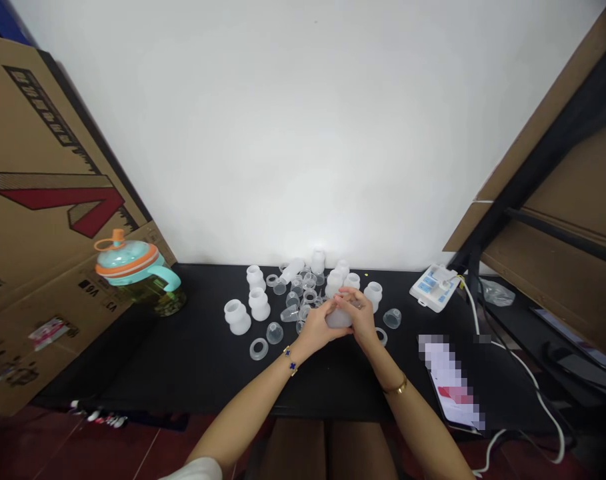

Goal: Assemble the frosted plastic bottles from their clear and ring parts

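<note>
Both hands meet around a translucent white bottle (339,319) above the black table. My left hand (319,328) wraps its left side, and my right hand (361,317) closes on its right side and top. What the fingertips do at the top is too small to tell. Behind and left of the hands lie several clear caps (289,313) and rings. White bottles stand on the left (237,317) and on the right (373,295). A loose ring (259,349) and a clear dome cap (275,333) lie left of my left hand; another clear cap (392,318) lies right.
A jug with a turquoise handle (143,273) stands at the left by a cardboard box (47,220). On the right are a white power box (434,287), cables (527,373) and a phone (454,390). A white wall (313,133) rises behind the black table (183,367).
</note>
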The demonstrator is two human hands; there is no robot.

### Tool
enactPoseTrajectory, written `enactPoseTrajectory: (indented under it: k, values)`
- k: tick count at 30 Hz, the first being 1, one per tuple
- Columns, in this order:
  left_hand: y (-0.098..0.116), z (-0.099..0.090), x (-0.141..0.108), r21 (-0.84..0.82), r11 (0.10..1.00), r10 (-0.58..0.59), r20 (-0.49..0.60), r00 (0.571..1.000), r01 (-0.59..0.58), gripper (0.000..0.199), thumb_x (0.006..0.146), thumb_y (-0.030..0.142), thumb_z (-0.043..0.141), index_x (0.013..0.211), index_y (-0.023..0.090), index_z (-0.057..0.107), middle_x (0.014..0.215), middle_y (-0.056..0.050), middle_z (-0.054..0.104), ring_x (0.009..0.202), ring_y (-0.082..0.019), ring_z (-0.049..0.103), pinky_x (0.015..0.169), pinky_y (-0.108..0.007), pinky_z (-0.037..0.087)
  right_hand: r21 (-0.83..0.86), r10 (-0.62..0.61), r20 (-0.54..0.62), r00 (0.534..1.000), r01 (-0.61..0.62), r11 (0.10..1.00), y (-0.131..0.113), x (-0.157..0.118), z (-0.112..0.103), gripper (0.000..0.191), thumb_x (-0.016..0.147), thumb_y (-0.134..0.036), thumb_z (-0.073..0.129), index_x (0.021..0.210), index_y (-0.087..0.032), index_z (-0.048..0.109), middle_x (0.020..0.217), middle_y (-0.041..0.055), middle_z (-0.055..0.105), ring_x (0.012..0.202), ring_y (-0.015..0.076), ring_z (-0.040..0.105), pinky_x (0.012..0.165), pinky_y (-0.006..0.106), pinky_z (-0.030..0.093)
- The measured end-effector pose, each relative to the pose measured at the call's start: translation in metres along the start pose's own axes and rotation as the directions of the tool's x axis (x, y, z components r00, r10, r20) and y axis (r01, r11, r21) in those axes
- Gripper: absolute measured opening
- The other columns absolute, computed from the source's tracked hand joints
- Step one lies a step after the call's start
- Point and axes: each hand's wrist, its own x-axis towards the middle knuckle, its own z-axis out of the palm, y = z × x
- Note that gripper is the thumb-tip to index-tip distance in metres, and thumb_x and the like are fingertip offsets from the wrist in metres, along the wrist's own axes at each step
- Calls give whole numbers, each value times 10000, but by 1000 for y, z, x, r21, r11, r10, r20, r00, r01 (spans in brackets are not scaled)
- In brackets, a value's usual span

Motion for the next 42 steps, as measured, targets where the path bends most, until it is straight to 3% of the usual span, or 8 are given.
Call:
enactPoseTrajectory:
  k: [2,5,17,28,36,42]
  values:
    - [0,0,-1,55,998,7,-12,1000,-7,665,678,277,877,1289,230,618,1218,-58,734,1085,-262,704,953,-378,550,-5,-8,-28,1000,8,1000,-1,-2,1,253,732,-382,835,917,-239,737,640,-7,691,895,259,706,847,363,512]
    - [0,1,-1,105,994,18,-14,1000,-17,632,696,289,861,1277,238,621,1211,-51,736,1062,-264,710,927,-375,559,-34,-16,-59,998,14,999,-2,-4,2,241,737,-390,828,902,-240,737,652,-9,697,804,239,703,806,356,519]
    - [0,4,-4,148,989,7,-15,1000,-5,582,745,349,829,1266,222,603,1159,-55,742,1008,-248,717,890,-353,553,-69,-14,-97,995,7,998,-7,-6,4,248,734,-412,825,876,-228,737,644,-7,684,662,195,644,693,323,507]
    - [4,6,-6,166,986,-10,-24,1000,13,580,744,303,829,1275,235,607,1165,-63,743,1021,-278,719,892,-392,560,-73,1,-96,995,-8,997,-10,-7,4,280,727,-453,822,884,-232,748,658,9,694,735,242,686,762,370,529]
    - [2,8,-7,153,987,-41,-43,998,47,584,723,293,844,1257,225,617,1156,-72,745,1036,-285,718,898,-397,562,-100,-6,-117,993,-6,995,-12,-8,5,261,744,-438,807,904,-237,759,663,7,703,719,228,682,770,361,521]
    - [1,9,-7,144,988,-41,-51,998,48,569,717,293,847,1236,219,624,1157,-70,746,1042,-281,716,913,-395,556,-72,15,-112,994,-24,997,-11,-8,5,301,734,-463,807,918,-228,763,650,15,700,817,268,711,767,364,525]
